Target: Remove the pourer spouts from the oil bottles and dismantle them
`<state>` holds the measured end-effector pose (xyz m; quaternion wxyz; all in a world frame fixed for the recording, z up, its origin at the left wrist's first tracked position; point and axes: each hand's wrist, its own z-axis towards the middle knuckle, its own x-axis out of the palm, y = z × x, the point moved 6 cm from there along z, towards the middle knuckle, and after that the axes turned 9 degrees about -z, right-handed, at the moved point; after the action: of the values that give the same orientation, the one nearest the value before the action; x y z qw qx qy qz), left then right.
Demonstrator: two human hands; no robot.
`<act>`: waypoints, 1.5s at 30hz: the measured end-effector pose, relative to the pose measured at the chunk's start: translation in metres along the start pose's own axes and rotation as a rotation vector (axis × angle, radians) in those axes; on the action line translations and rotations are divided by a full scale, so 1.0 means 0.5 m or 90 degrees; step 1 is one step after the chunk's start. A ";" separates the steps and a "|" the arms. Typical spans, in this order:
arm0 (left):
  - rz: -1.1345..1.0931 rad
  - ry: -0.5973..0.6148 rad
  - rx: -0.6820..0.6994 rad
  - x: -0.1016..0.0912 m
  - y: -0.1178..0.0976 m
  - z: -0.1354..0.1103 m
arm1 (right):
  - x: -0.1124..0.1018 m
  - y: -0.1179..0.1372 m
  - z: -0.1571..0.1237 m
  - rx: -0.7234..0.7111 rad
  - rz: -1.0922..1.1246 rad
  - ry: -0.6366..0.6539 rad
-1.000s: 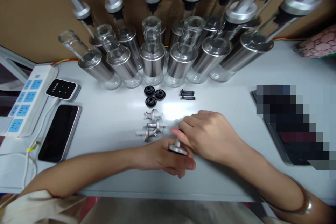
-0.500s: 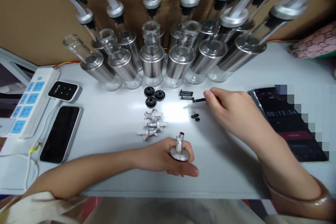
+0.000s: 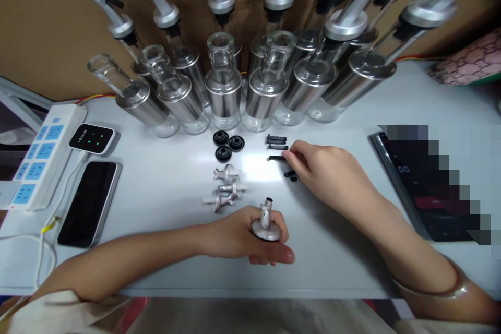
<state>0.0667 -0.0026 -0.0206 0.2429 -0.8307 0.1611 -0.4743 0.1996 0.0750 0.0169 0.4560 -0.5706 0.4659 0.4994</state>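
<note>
Silver pourer (image 3: 266, 223) standing in the left hand (image 3: 245, 237) while the right hand (image 3: 326, 175) is pinching a black lever (image 3: 276, 157)

Taking the pourer as the middle of the clock, I am watching the left hand curling around its round base, the spout pointing up and showing a dark tip. The whole piece is sitting above the near part of the grey table (image 3: 176, 271). The right hand, a bangle (image 3: 442, 292) circling its wrist, is reaching in from two o'clock, thumb and fingertips closing on one end of the lever at twelve. Whether the lever is touching the tabletop, I cannot tell.

Just beyond it, three more black levers (image 3: 277, 141) are lying near one another. A few small black pieces (image 3: 290, 175) are resting at one o'clock, just beside the right hand's fingers. Three silver spouts (image 3: 226, 188) are lying between ten and eleven, and three black discs (image 3: 223, 153) are clustering at eleven.

Farther out, four bare-necked bottles (image 3: 223, 99) are lining up between ten and twelve, with pourer-topped bottles (image 3: 352, 70) standing behind them and round to one. A dark-screened phone (image 3: 90, 203) is lying at nine.
</note>
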 end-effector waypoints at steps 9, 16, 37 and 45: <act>0.005 -0.020 -0.017 0.001 -0.003 0.002 | -0.006 -0.016 0.006 0.007 -0.040 -0.061; -0.006 -0.010 -0.006 0.003 -0.003 0.000 | 0.010 -0.014 0.009 -0.007 0.003 -0.028; -0.017 0.013 0.014 0.007 -0.009 0.001 | -0.008 -0.015 0.007 -0.145 0.193 -0.123; -0.008 0.005 0.012 0.007 -0.009 0.001 | -0.006 -0.018 0.005 -0.149 0.145 -0.141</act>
<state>0.0692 -0.0005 -0.0158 0.2472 -0.8274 0.1523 -0.4808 0.2077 0.0790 0.0200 0.3756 -0.5050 0.4129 0.6583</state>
